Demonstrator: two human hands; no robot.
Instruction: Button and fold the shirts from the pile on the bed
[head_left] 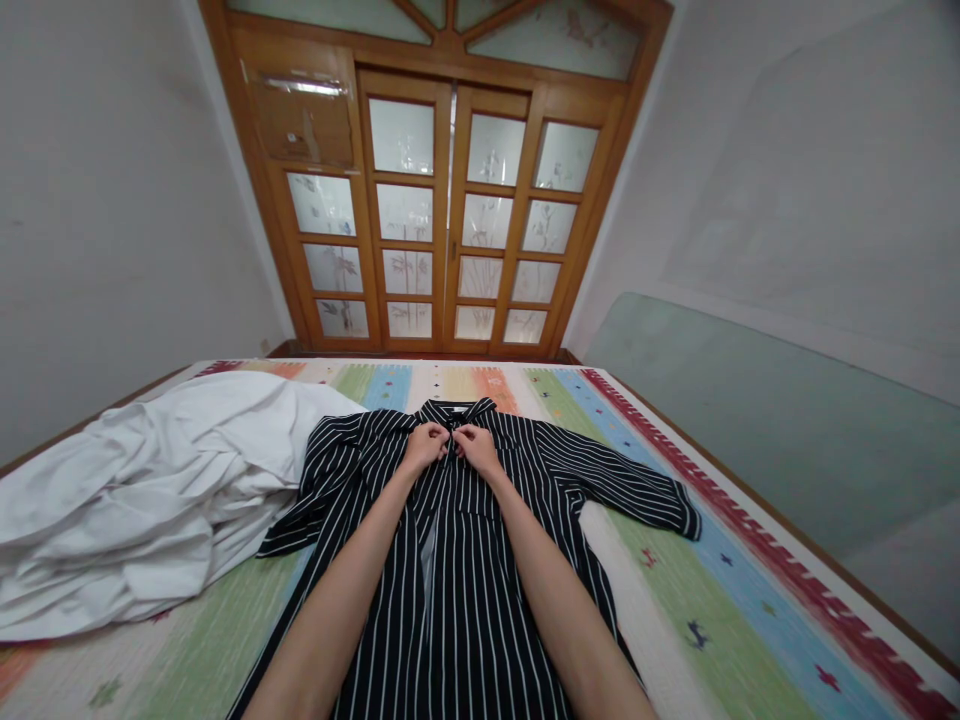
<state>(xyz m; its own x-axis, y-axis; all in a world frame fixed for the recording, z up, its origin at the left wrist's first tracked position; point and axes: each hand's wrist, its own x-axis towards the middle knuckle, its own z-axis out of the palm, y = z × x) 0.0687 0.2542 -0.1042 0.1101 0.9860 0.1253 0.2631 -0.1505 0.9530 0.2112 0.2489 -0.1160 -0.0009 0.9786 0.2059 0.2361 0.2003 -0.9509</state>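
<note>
A black shirt with white stripes (469,560) lies face up, its collar pointing away from me and its sleeves spread to both sides. My left hand (427,445) pinches the front edge of the shirt just below the collar. Right beside it, my right hand (475,449) pinches the opposite front edge, the fingertips of both hands nearly touching. Any button between the fingers is too small to make out. Lower down, the shirt front hangs slightly apart along the middle.
A crumpled white cloth (150,490) is heaped at the left, touching the shirt's left-side sleeve. Beneath everything is a colourful striped cover (697,600). A pale green panel (750,420) leans along the right wall. Wooden glass-paned doors (448,210) stand at the far end.
</note>
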